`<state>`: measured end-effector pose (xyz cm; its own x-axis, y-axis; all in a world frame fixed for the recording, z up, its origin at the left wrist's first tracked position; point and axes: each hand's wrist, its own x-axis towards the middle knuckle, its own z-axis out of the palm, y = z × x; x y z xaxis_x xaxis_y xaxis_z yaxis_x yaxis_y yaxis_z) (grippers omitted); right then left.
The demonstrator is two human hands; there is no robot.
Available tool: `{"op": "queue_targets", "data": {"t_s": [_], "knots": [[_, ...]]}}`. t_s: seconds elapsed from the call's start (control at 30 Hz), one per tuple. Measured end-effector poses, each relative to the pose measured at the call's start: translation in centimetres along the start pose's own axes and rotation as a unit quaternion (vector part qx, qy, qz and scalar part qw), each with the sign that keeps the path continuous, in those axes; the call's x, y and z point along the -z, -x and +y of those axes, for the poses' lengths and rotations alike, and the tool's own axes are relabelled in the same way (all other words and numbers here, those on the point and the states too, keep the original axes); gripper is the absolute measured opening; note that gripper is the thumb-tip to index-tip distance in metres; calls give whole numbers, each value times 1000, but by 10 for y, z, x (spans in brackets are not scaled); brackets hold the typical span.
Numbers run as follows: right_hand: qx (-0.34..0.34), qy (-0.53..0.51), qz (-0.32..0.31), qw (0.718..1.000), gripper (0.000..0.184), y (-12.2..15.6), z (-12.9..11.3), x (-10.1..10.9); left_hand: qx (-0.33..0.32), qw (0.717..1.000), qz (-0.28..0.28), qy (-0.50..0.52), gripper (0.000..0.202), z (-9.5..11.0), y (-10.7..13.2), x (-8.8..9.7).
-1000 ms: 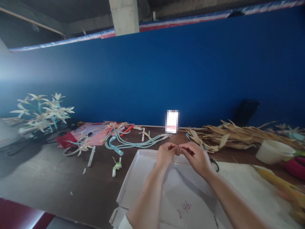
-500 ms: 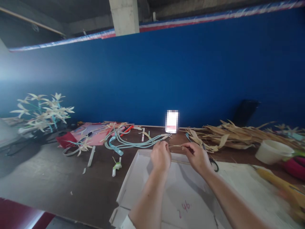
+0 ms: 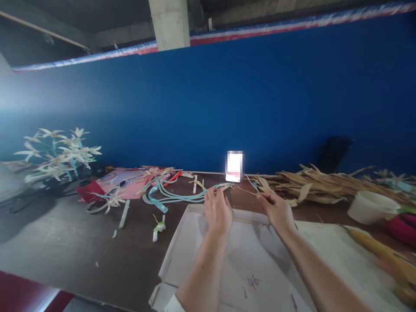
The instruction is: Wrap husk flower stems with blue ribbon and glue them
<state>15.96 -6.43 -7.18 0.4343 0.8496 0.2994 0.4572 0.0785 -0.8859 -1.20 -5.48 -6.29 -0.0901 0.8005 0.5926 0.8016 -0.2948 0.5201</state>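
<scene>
Strand (image 3: 249, 191): is jutting from the right hand (image 3: 280, 211) above the table (image 3: 97, 242), looking light, bendy, probably easy to snap; best held near its end
Right hand: is pinching it tightly
Left hand (image 3: 219, 212): is hanging half open, seemingly gripping nothing
Cords (image 3: 186, 199): are lying near it, possibly snagging
Husks (image 3: 318, 184): are crowding behind
Box (image 3: 247, 255): is sitting below

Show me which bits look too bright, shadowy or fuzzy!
Head view: glare whitens the left end of the blue wall; head view: shadows fall across the white box; head view: the yellow thing at far right is smeary, and the strand in the right hand looks faint.
</scene>
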Motion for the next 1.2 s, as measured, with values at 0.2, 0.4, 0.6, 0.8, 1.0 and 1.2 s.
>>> {"op": "queue_targets", "data": {"t_s": [0.2, 0.4, 0.6, 0.8, 1.0, 1.2], "knots": [[62, 39, -7, 997, 30, 4, -1, -5, -62, 977, -75, 187, 15, 12, 8, -11], [72, 46, -36, 996, 25, 12, -12, -9, 14, 942, -154, 298, 19, 18, 14, -23], [61, 36, -46, 996, 27, 16, -12, -12, 33, 944, -155, 289, 14, 19, 14, -22], [47, -7, -66, 997, 26, 15, -13, -13, 42, 944, -161, 285, 14, 18, 13, -22], [-24, -93, -127, 987, 26, 14, -13, -15, 79, 953, -144, 255, 12, 14, 9, -21], [-174, -298, -234, 909, 22, 14, -11, -14, 75, 951, -148, 260, 12, 13, 11, -23]]}}
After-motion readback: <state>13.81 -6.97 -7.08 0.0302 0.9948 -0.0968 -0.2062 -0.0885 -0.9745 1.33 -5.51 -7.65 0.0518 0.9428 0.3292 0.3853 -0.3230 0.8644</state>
